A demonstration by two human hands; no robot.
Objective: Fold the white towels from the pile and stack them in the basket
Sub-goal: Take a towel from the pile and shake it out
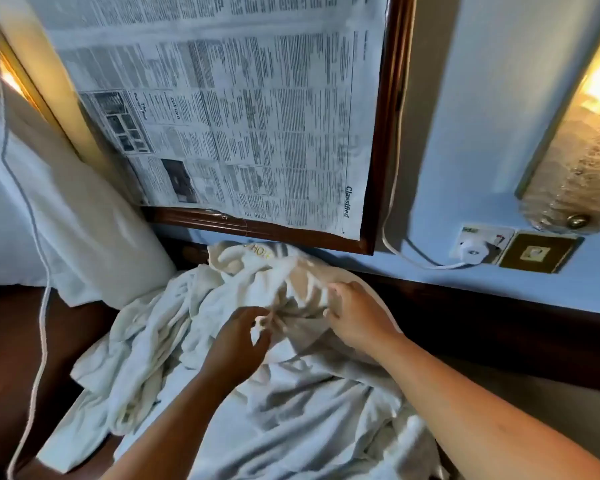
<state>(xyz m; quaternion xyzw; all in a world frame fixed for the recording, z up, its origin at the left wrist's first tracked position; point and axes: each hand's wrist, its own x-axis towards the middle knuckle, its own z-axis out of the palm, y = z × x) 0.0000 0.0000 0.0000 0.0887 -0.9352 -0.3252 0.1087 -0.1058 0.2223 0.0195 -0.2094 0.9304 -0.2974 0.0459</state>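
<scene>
**Both hands pinching the top towel, just below the newspapered frame**

Landmark: wooden frame (pixel 381 133) on the wall, covered with newspaper (pixel 222 116).

- Towel pile (pixel 146 358): crumpled white heap directly below the frame's bottom rail. It spills toward the camera over a dark wooden surface (pixel 11 341).
- Top towel (pixel 274 271): bunched at the peak of the pile, just under the frame's lower right part. There is gold lettering on its upper fold, only partly readable.
- Left hand (pixel 238 344): below the frame's middle, fingers curled, thumb and fingertips pinching a small fold of the top towel. The fold sits at the fingertips, on the side toward the frame. The palm hangs over the pile.
- Right hand (pixel 357 317): below the frame's right corner, fingers curled in, gripping the towel's cloth at the fingertips.
- Grip points are near each other, not touching. The cloth between them is drawn into radiating creases, and the rest of the towel rises past both hands toward the frame.
- Left of the frame: white pillow (pixel 49 220) and a white cable (pixel 42 323) running down.
- Right of the frame: white plug (pixel 473 251) in a wall socket, brass switch plate (pixel 537 252) just beside it, lit wall lamp (pixel 575 161) above.
</scene>
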